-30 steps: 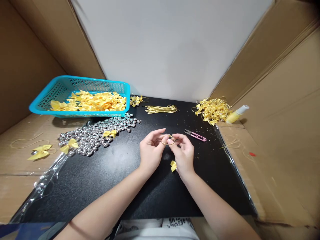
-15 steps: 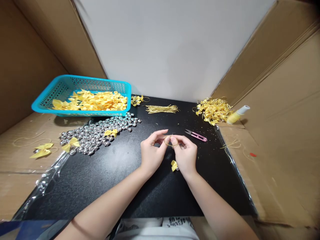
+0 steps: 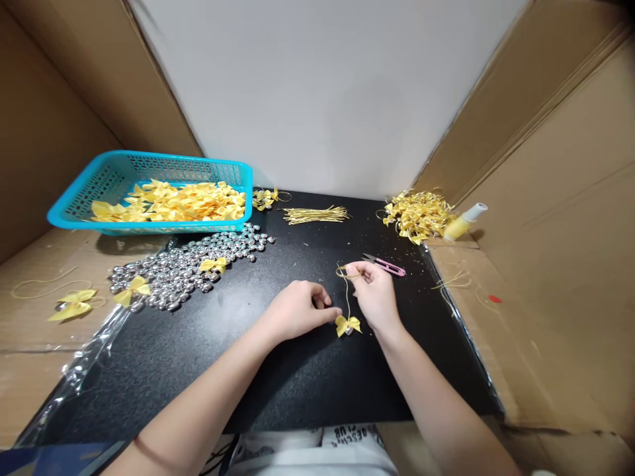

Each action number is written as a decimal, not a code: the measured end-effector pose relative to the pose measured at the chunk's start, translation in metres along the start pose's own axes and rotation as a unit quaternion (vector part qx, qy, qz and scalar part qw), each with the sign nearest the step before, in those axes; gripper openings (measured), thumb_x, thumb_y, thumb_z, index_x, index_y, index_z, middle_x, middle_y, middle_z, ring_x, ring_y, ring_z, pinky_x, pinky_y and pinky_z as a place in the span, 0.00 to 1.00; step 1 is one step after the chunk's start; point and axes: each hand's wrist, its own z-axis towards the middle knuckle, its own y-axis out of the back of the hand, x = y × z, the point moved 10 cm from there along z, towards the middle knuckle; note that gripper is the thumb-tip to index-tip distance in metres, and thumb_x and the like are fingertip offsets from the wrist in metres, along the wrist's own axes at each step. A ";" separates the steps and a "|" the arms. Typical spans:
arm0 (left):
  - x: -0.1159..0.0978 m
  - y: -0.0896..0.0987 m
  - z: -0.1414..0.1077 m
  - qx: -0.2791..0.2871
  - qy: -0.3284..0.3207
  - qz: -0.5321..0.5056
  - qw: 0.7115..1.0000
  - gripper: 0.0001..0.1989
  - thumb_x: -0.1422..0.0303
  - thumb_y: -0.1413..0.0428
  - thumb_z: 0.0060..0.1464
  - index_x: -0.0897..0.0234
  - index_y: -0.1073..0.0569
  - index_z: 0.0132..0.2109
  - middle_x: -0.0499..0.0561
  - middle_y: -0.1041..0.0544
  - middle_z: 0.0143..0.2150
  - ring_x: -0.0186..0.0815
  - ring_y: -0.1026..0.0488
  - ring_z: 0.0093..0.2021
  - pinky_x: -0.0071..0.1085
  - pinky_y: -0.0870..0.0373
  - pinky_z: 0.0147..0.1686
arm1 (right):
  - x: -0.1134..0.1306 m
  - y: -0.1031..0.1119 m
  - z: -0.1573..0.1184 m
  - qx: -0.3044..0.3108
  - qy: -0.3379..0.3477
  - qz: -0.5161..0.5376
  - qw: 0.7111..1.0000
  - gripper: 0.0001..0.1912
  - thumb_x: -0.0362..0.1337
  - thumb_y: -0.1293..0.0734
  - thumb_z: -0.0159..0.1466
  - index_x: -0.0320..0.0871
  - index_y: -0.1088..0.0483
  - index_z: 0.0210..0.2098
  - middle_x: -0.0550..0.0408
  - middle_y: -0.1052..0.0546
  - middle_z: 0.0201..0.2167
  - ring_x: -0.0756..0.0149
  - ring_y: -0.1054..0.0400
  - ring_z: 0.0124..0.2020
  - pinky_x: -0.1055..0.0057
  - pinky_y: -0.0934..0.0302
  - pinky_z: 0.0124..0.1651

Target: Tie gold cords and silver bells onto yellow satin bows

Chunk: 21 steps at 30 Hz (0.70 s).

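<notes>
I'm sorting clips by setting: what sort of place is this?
Probably a small craft or hand-assembly workstation, judging by the teal basket of yellow bows, the spread of silver beads and the pink snips.

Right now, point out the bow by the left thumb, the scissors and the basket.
Bow (image 3: 348, 322): head view, on the middle of its ribbon.
Scissors (image 3: 385, 264): head view, on the pink handle.
Basket (image 3: 149, 226): head view, on the blue front rim.

A small craft workshop, it seems, walled with cardboard (image 3: 555, 264). Silver beads (image 3: 173, 276), snips (image 3: 390, 266), a corded bow (image 3: 348, 324) and a basket (image 3: 186, 170) of bows (image 3: 173, 201) show it.
</notes>
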 end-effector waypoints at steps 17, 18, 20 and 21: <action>-0.026 -0.023 -0.008 -0.002 -0.073 0.089 0.993 0.04 0.70 0.41 0.51 0.63 0.24 0.36 0.50 0.23 0.37 0.37 0.26 0.37 0.30 0.33 0.36 | -0.015 0.014 -0.052 0.152 -0.022 -0.158 0.975 0.10 0.41 0.34 0.59 0.43 0.24 0.27 0.47 0.21 0.44 0.60 0.26 0.39 0.72 0.42 0.27; -0.027 -0.023 -0.009 -0.004 -0.074 0.089 0.993 0.03 0.69 0.41 0.51 0.63 0.24 0.35 0.50 0.23 0.37 0.38 0.26 0.37 0.30 0.33 0.36 | -0.012 0.011 -0.052 0.159 -0.008 -0.168 0.973 0.10 0.39 0.34 0.59 0.43 0.24 0.26 0.48 0.20 0.41 0.61 0.27 0.37 0.72 0.42 0.27; -0.028 -0.022 -0.009 -0.010 -0.075 0.087 0.993 0.03 0.68 0.42 0.52 0.63 0.24 0.33 0.51 0.23 0.37 0.38 0.26 0.37 0.31 0.33 0.37 | -0.006 0.007 -0.051 0.166 0.019 -0.190 0.967 0.09 0.38 0.34 0.60 0.43 0.25 0.26 0.50 0.20 0.33 0.63 0.28 0.33 0.72 0.43 0.26; -0.029 -0.022 -0.009 -0.013 -0.076 0.085 0.993 0.04 0.68 0.42 0.52 0.63 0.24 0.33 0.52 0.23 0.36 0.39 0.26 0.37 0.31 0.33 0.37 | -0.005 0.006 -0.051 0.165 0.029 -0.200 0.966 0.09 0.37 0.34 0.60 0.43 0.25 0.26 0.52 0.21 0.29 0.64 0.30 0.31 0.72 0.44 0.26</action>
